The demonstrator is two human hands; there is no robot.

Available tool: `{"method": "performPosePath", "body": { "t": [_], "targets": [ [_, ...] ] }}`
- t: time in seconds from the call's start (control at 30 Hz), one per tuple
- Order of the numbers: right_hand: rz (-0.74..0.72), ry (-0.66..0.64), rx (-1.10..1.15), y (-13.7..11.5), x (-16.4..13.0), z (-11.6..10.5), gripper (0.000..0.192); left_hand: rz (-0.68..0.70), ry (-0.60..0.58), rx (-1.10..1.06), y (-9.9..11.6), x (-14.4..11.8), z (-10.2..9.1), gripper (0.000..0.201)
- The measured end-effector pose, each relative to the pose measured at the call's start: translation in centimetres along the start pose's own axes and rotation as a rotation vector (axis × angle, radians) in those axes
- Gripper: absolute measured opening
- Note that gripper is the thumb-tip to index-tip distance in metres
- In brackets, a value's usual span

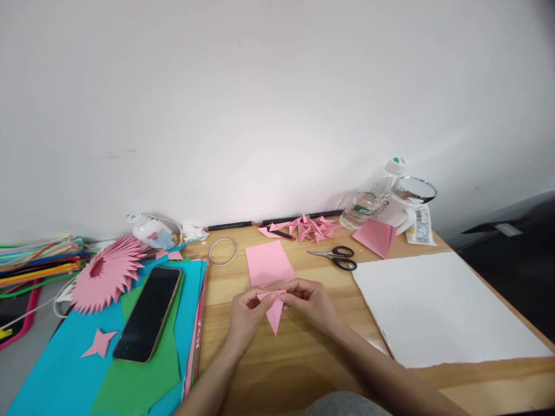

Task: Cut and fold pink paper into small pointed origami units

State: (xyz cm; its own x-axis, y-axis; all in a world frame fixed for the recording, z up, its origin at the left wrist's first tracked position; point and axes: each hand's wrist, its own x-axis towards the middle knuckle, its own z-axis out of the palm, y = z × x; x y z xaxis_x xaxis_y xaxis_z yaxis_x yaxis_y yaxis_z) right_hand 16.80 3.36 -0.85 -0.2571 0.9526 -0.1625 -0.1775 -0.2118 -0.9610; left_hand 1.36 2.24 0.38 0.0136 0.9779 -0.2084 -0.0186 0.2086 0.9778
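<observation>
Pink tapered folded paper (pixel 274 315): over pale wooden tabletop (pixel 255 375)
Left hand (pixel 247 309): pinching left corner
Right hand (pixel 311 297): pinching right corner
Top corners: best hold; paper probably light, easily creased

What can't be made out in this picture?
All in head view:
Folded pink paper: top, partly covered by left hand and right hand.
Pink-edged object: rest cut off by left picture edge.
White packet: print too small to read.
Green bottle label: wording blurred.
</observation>
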Motion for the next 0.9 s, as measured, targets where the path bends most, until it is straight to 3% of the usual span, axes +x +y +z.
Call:
{"method": "performPosePath", "body": {
  "t": [0.27,0.47,0.67,0.9],
  "targets": [
    [-0.001,-0.035,-0.045,-0.1,0.1,-0.2,0.031,0.002,0.014,0.065,-0.4,0.0,-0.3,0.025],
    [-0.002,-0.032,-0.103,0.1,0.1,-0.4,0.032,0.023,-0.058,0.071,-0.5,0.0,-0.1,0.023],
    [0.005,-0.112,-0.038,0.3,0.2,-0.2,0.030,-0.049,-0.035,0.042,-1.1,0.5,-0.5,0.024],
    [-0.017,-0.020,-0.082,0.4,0.5,-0.5,0.031,-0.009,-0.100,0.048,-0.4,0.5,-0.9,0.037]
  ]
}}
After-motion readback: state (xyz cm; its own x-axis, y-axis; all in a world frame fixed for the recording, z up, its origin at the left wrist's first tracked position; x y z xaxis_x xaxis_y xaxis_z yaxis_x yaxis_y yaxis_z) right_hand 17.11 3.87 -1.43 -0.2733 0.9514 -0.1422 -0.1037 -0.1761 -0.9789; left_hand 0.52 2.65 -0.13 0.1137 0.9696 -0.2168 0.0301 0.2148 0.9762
